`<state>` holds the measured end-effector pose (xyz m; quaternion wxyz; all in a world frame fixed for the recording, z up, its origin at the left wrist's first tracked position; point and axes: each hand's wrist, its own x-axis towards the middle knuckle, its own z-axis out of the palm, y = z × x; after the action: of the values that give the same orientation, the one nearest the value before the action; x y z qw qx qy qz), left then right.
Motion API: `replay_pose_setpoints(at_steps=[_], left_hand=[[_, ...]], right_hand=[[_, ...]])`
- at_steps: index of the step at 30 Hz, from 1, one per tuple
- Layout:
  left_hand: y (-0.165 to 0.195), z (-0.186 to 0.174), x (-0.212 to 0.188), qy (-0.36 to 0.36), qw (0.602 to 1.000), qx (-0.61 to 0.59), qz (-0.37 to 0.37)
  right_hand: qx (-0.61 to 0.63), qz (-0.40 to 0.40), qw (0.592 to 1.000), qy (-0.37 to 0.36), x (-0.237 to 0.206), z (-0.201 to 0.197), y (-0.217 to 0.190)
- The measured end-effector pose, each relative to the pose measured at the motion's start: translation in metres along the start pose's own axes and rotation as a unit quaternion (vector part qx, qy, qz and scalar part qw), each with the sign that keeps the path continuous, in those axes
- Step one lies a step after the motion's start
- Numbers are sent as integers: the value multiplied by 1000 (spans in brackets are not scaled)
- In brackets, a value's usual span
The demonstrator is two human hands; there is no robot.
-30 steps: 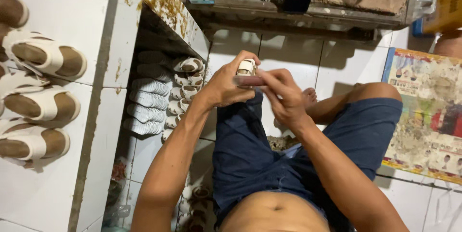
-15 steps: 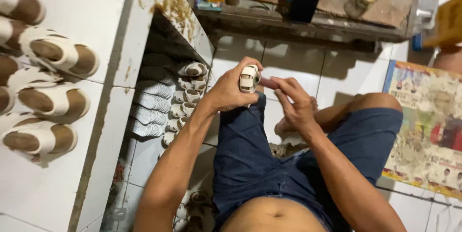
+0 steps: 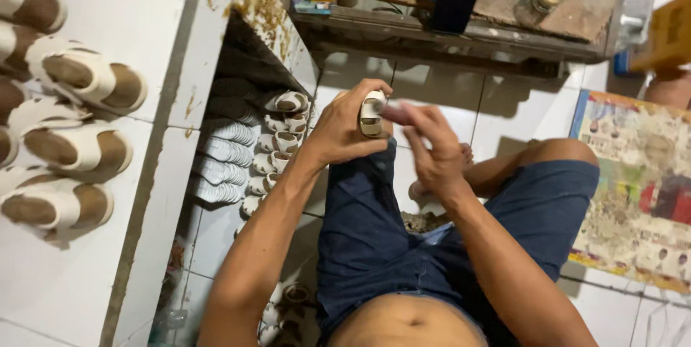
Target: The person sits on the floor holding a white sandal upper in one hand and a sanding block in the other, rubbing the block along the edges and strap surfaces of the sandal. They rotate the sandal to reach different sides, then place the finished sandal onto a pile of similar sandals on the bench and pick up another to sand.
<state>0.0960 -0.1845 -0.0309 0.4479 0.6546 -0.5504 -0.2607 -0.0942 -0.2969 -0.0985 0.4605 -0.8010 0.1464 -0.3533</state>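
My left hand [image 3: 344, 131] grips a small white sandal [image 3: 371, 114] with a tan insole, held upright above my lap. My right hand [image 3: 430, 147] is just to the right of it, fingers spread and blurred, fingertips at the sandal's side. I sit on a tiled floor in dark blue shorts [image 3: 374, 239] with one knee bent to the right.
A white tiled ledge [image 3: 129, 16] on the left carries several finished white sandals [image 3: 79, 77]. More small sandals and white soles [image 3: 227, 156] are stacked under it. A stained wooden workbench [image 3: 461, 23] stands ahead. A colourful printed sheet [image 3: 637, 181] lies on the floor at right.
My right hand has drawn back from over the sandal and dropped a little to its right side. My left hand keeps the sandal held up.
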Motion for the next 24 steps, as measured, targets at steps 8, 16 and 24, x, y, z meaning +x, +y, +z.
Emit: replay_pose_setpoints(at_steps=[8, 16, 24], left_hand=[[-8, 6, -8, 30, 997, 67, 35], [-5, 8, -12, 18, 998, 65, 13], [-3, 14, -13, 27, 995, 90, 45]], right_hand=[[19, 7, 1000, 10, -6, 1, -7], [-5, 46, 999, -9, -4, -4, -16], [-40, 65, 997, -25, -8, -14, -21]])
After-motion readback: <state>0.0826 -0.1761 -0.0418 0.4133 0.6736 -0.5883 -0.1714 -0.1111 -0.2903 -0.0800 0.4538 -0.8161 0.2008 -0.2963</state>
